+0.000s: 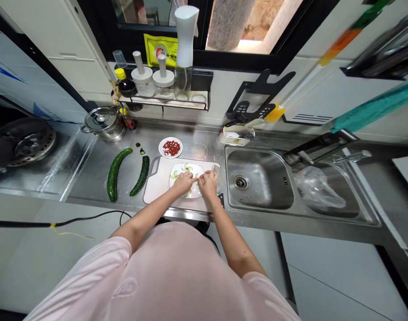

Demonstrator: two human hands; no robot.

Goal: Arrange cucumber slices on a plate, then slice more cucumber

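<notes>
A white plate (173,183) lies on a pale cutting board (153,189). Thin, green-edged cucumber slices (187,167) are set out on it in small curved groups, with tiny red bits at some centres. My left hand (184,183) reaches over the middle of the plate, index finger stretched toward a slice near its right side. My right hand (210,183) is at the plate's right edge, fingertips pinched together, apparently on a pale green slice. The fingertips of both hands nearly meet there. Part of the plate is hidden beneath my hands.
Behind the board stands a small dish (171,147) of chopped red pieces. Left of it lie a whole cucumber (117,173) and a cut cucumber (141,175). A lidded pot (104,125) stands farther back. A steel sink (260,178) is on the right.
</notes>
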